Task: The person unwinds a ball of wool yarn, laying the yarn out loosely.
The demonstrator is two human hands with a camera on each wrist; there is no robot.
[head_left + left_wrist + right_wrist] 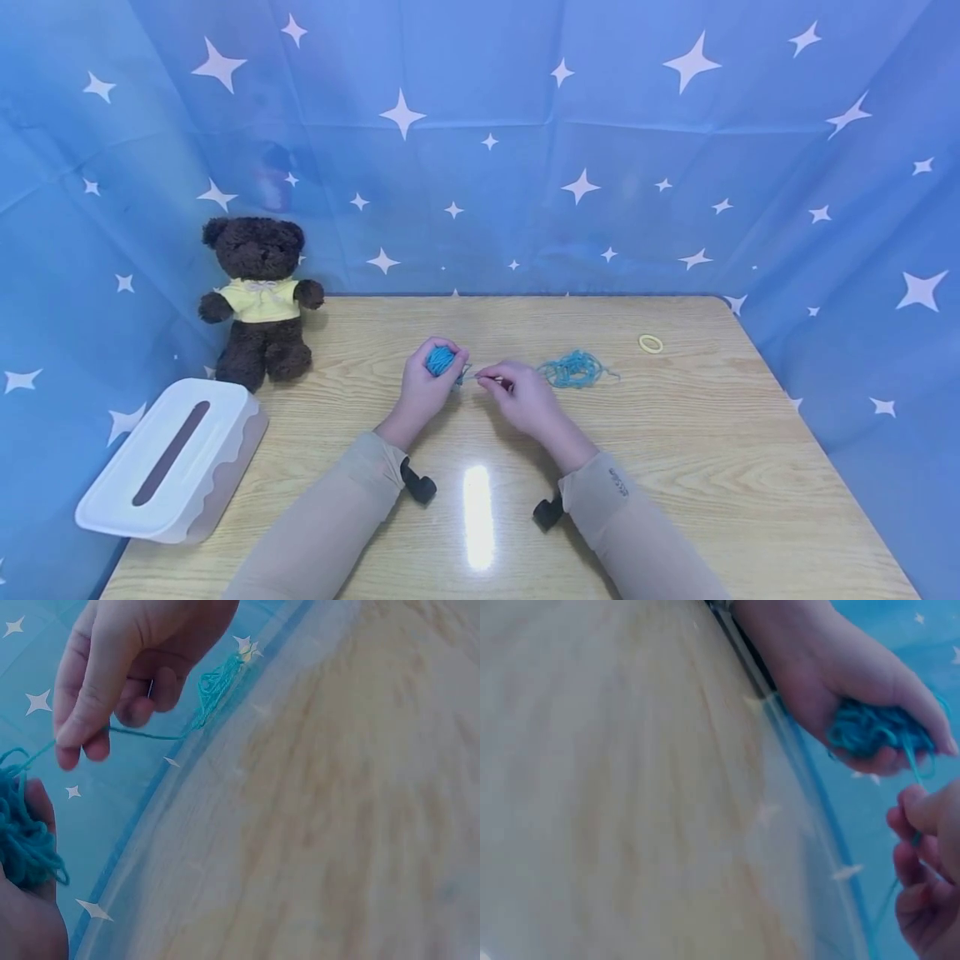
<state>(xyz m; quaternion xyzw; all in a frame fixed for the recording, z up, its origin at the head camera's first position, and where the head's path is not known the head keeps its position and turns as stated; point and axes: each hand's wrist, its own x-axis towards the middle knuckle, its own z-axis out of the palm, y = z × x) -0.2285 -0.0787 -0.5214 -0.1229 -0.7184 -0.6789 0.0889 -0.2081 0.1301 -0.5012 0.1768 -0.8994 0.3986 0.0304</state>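
Observation:
My left hand (424, 385) grips a ball of blue yarn (440, 360), its thumb across the front. Loose loops stick out of the ball (877, 729) in the right wrist view. Just to the right, my right hand (521, 398) pinches the strand between thumb and fingertips. A short length of yarn (41, 755) runs from the pinch to the ball. From the other side of the pinch, the strand (154, 736) leads to a loose tangle of blue yarn (576, 369) lying on the table right of my right hand.
A pale yellow ring (650, 343) lies on the wooden table (697, 467) at the back right. At the left stand a brown teddy bear (262, 254) in a yellow top and a white tissue box (161, 475) with a slot. A starry blue curtain (480, 175) hangs behind.

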